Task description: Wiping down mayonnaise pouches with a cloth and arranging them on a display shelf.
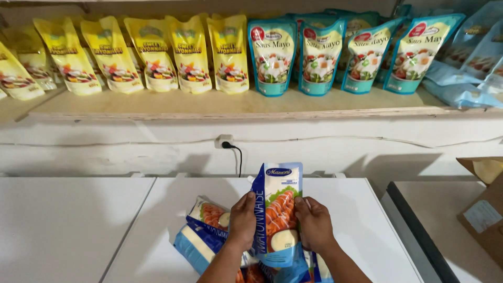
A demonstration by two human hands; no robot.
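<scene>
1. The left hand [242,220] grips the left edge of a blue and white sauce pouch [277,209], fingers curled shut around that edge, thumb on the front.
2. The right hand [314,224] clasps the same pouch on its right edge, fingers closed against the front and side.
3. The pouch stands upright between both hands at lower centre of the frame, its spout corner at the top left, its foot hidden among other packs.
4. Beneath the wrists, at the bottom centre, lies a heap of similar pouches [204,230], overlapping and tilted, spreading left of the left forearm.
5. They rest on a white flat top [356,209]; its bare surface runs wide to the right of the hands and up to its far edge. A seam at lower left parts it from a second white top [63,225].
6. A dark gap at lower right divides the white top from a grey-edged surface [435,209], with a cardboard box [484,209] at the right frame edge.
7. Across the upper frame a wooden shelf [209,105] carries yellow pouches [152,52] on the left and teal pouches [319,55] on the right, its front lip bare.
8. A wall socket with a black cable [226,142] sits at centre, above the held pouch.
</scene>
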